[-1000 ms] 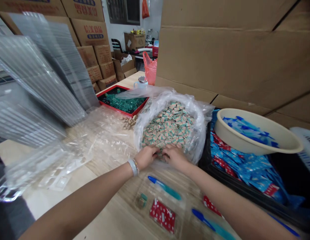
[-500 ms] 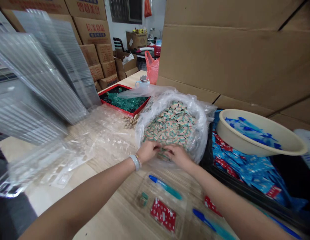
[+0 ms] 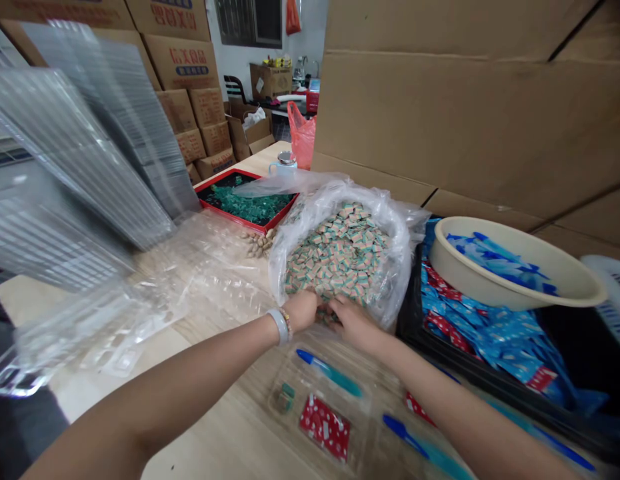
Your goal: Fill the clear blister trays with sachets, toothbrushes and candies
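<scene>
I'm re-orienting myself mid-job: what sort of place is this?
Probably a small packing workroom. Printed cardboard cartons are stacked at the back left, stacks of clear plastic trays lean in front of them, and an open plastic bag holds many small printed pieces.

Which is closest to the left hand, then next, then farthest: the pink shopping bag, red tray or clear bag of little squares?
1. Clear bag of little squares: right by the left hand.
2. Red tray: farther back, leftward.
3. Pink shopping bag: behind both.
</scene>
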`<state>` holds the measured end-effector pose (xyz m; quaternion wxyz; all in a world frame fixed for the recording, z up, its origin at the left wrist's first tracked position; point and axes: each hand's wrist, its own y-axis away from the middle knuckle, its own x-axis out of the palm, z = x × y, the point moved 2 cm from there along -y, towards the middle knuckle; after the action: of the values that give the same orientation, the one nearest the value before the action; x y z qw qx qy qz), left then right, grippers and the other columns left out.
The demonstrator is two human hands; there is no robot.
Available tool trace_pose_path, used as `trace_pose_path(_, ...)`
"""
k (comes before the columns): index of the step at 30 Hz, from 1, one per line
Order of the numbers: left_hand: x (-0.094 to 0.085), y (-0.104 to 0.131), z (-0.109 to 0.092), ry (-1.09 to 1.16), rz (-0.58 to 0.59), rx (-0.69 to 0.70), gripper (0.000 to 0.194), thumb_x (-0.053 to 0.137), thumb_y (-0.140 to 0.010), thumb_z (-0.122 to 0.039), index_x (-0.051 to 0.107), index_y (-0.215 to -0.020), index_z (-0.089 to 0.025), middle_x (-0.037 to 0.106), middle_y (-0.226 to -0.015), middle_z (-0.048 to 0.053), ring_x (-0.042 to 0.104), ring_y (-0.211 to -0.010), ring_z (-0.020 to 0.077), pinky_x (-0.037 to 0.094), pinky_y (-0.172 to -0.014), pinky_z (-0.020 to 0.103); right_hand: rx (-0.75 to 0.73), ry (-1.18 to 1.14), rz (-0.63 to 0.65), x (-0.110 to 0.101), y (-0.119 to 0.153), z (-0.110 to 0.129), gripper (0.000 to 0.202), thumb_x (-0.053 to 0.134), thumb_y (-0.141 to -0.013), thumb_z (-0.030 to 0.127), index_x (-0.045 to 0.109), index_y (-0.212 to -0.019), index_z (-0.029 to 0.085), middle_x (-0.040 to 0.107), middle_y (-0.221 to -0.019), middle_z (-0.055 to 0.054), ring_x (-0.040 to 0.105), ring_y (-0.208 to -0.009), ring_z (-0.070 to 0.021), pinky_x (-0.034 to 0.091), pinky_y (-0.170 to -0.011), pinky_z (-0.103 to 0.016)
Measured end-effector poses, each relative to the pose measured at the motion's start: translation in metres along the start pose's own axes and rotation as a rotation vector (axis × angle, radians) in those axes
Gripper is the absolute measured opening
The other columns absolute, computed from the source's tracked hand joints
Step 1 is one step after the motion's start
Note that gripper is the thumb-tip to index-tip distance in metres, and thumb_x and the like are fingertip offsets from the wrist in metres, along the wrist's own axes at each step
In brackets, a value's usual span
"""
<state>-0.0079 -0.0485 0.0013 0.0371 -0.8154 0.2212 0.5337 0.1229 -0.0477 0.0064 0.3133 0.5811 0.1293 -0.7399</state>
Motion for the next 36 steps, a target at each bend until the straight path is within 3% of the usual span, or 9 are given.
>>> trace_pose_path(6, -0.005, 0.002, -0.003, 0.04, 0.036, -0.062, 0.021, 0.058, -0.062, -0.017, 0.063, -0.082, -0.012, 0.061, -0.086, 0.011, 0.057, -0.077, 0.0205, 0.042, -0.064, 0.025, 0.016, -0.327, -0.104, 0.007, -0.004, -0.008, 0.017, 0.047, -0.059, 0.004, 0.044, -0.067, 0.018, 0.047, -0.065, 0.002, 0.044, -0.063, -0.0116, 0.031, -0.058, -0.023)
trace_pose_path(11, -0.007, -0.002, 0.006, 0.215, -0.037, -0.125, 0.018, 0.057, -0.062, -0.018, 0.062, -0.079, -0.012, 0.061, -0.072, 0.004, 0.054, -0.065, 0.0138, 0.04, -0.057, 0.02, 0.05, -0.879, -0.141, 0.016, -0.008, -0.018, 0.009, 0.049, -0.063, 0.017, 0.04, -0.066, 0.019, 0.038, -0.056, 0.006, 0.037, -0.05, -0.0081, 0.031, -0.048, -0.02)
trace_pose_path(14, -0.005, -0.004, 0.009, 0.382, -0.041, -0.156, 0.016, 0.054, -0.066, -0.017, 0.063, -0.075, -0.01, 0.06, -0.064, 0.002, 0.052, -0.058, 0.0111, 0.039, -0.053, 0.019, 0.081, -0.984, -0.164, 0.021, -0.012, -0.016, 0.012, 0.052, -0.062, 0.023, 0.042, -0.065, 0.019, 0.04, -0.055, 0.006, 0.038, -0.05, -0.0082, 0.032, -0.048, -0.02)
trace_pose_path(18, -0.004, -0.003, 0.008, 0.578, 0.037, -0.181, 0.021, 0.046, -0.069, -0.012, 0.065, -0.077, -0.01, 0.06, -0.061, 0.001, 0.051, -0.053, 0.0095, 0.039, -0.049, 0.017, 0.189, -0.941, -0.238, 0.029, -0.018, -0.014, 0.01, 0.051, -0.06, 0.02, 0.041, -0.062, 0.02, 0.04, -0.051, 0.007, 0.039, -0.046, -0.0085, 0.031, -0.044, -0.02)
trace_pose_path(22, -0.006, -0.001, 0.004, 0.565, 0.063, -0.099, 0.022, 0.046, -0.071, -0.017, 0.065, -0.079, -0.01, 0.062, -0.063, 0.0, 0.052, -0.056, 0.0104, 0.04, -0.052, 0.018, 0.185, -0.821, -0.287, 0.027, -0.02, -0.01, 0.01, 0.047, -0.057, 0.012, 0.04, -0.06, 0.02, 0.04, -0.05, 0.007, 0.04, -0.046, -0.0083, 0.031, -0.046, -0.02)
trace_pose_path(27, -0.012, 0.003, 0.008, 0.36, -0.087, -0.103, 0.024, 0.05, -0.067, -0.017, 0.066, -0.084, -0.011, 0.066, -0.076, 0.004, 0.056, -0.068, 0.0149, 0.041, -0.063, 0.022, 0.171, -0.582, -0.263, 0.003, -0.017, -0.022, 0.004, 0.048, -0.064, 0.017, 0.051, -0.065, 0.018, 0.048, -0.052, 0.004, 0.044, -0.049, -0.0099, 0.033, -0.048, -0.02)
trace_pose_path(29, -0.016, 0.003, 0.01, 0.287, -0.118, -0.13, 0.024, 0.048, -0.068, -0.016, 0.066, -0.084, -0.012, 0.066, -0.078, 0.006, 0.057, -0.071, 0.0155, 0.041, -0.064, 0.022, 0.177, -0.432, -0.24, -0.007, -0.017, -0.031, 0.014, 0.044, -0.072, 0.023, 0.056, -0.068, 0.018, 0.052, -0.053, 0.002, 0.047, -0.051, -0.0116, 0.034, -0.05, -0.022)
trace_pose_path(33, -0.02, 0.004, 0.013, 0.244, -0.064, -0.152, 0.025, 0.047, -0.067, -0.015, 0.066, -0.083, -0.014, 0.067, -0.077, 0.005, 0.057, -0.07, 0.0147, 0.041, -0.061, 0.021, 0.046, -0.172, -0.114, -0.012, -0.019, -0.031, 0.018, 0.046, -0.075, 0.021, 0.063, -0.082, 0.02, 0.062, -0.079, -0.003, 0.053, -0.073, -0.0148, 0.037, -0.065, -0.024)
trace_pose_path(36, -0.017, 0.005, 0.015, 0.218, -0.043, -0.16, 0.025, 0.047, -0.067, -0.015, 0.066, -0.082, -0.013, 0.066, -0.078, 0.006, 0.057, -0.07, 0.0152, 0.041, -0.062, 0.022, 0.08, -0.025, -0.085, -0.006, -0.017, -0.021, 0.017, 0.053, -0.073, 0.025, 0.062, -0.086, 0.021, 0.059, -0.088, -0.005, 0.052, -0.081, -0.0162, 0.035, -0.071, -0.025)
